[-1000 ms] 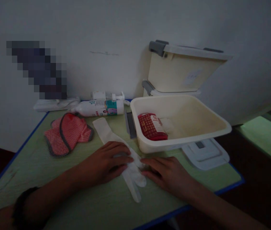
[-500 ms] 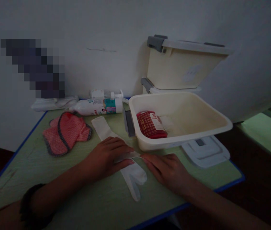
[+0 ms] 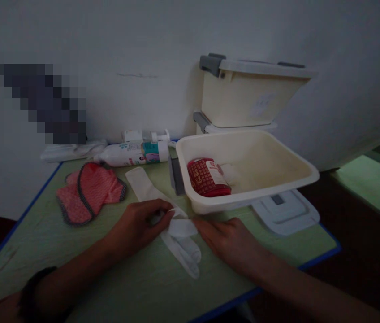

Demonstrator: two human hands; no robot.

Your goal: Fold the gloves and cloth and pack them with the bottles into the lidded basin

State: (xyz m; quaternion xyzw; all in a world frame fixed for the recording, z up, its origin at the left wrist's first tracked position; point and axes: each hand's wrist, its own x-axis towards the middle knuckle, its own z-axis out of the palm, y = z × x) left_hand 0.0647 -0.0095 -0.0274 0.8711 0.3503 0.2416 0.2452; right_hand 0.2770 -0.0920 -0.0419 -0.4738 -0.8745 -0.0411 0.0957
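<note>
evidently, left hand [image 3: 136,226] and right hand [image 3: 232,242] fingers [image 3: 158,206] pinch the white glove [image 3: 182,249]; green tabletop [image 3: 126,282] spreads to its blue edge [image 3: 226,305].

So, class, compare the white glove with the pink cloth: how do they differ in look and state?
The white glove is plain; the pink cloth is dark-edged.
The white glove stretches long and narrow, whereas the pink cloth lies folded in a heap.
The left hand and right hand grip the white glove; the pink cloth lies untouched.
Both are on the green table.
</note>
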